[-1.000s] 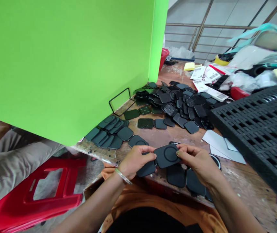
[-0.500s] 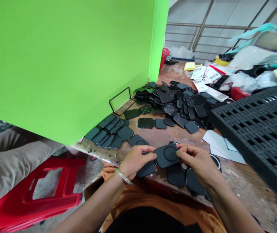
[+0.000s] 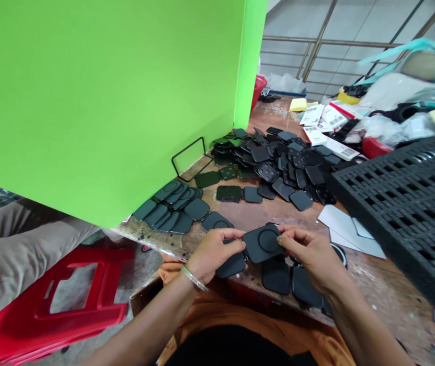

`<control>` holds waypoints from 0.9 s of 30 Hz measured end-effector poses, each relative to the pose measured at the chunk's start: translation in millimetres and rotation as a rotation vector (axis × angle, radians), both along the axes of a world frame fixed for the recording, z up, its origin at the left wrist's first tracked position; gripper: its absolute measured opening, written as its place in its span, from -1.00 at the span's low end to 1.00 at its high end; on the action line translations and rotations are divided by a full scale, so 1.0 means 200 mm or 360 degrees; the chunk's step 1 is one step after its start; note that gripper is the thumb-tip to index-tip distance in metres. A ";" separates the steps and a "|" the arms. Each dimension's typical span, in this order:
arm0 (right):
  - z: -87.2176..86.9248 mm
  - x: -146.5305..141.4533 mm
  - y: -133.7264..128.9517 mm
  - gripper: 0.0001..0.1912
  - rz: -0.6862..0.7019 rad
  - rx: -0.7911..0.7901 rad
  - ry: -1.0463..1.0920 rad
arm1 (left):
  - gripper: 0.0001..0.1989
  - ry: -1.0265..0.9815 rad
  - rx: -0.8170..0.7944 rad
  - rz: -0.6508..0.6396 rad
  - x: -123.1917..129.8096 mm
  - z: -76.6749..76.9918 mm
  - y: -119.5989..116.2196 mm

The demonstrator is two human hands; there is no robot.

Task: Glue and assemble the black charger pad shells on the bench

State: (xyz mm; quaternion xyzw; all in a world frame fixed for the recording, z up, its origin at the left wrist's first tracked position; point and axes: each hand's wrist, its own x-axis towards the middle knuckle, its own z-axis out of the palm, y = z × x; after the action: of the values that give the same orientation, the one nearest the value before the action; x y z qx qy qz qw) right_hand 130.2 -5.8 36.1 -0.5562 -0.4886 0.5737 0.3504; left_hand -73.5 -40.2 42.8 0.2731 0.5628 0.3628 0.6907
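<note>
Between my hands is a dark folding pad (image 3: 262, 245), two hinged panels, one marked with a ring; it looks like a folding wireless charger. My left hand (image 3: 215, 256) pinches it near the hinge, thumb on top. At the opposite edge, my right hand (image 3: 311, 251) grips the ringed panel between thumb and fingers. Under and beside my right hand lie more dark panels (image 3: 276, 276) at the table's front edge, partly hidden. Just left of my hands is a group of similar ringed pads (image 3: 169, 206), overlapping in rows.
A large green board (image 3: 106, 101) stands at the left. Behind my hands spreads a heap of dark pads (image 3: 278, 160). A black slotted foam tray (image 3: 400, 203) lies at right, near white cards (image 3: 349, 231). A red stool (image 3: 84, 300) stands lower left beside a person's leg (image 3: 30, 249).
Almost nothing differs. Both hands keep their hold on the folding pad, which has shifted only very slightly.
</note>
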 end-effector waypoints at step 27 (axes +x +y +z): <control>0.05 -0.04 -0.06 -0.74 -0.0114 0.0491 -0.0392 | -0.71 0.0288 0.0231 0.0037 0.05 0.05 -0.03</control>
State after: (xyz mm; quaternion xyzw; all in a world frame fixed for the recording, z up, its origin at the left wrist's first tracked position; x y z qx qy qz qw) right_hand 121.9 -17.0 45.7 -0.5789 -0.5898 0.4068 0.3892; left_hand -63.6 -46.5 53.7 0.3474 0.5983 0.3845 0.6112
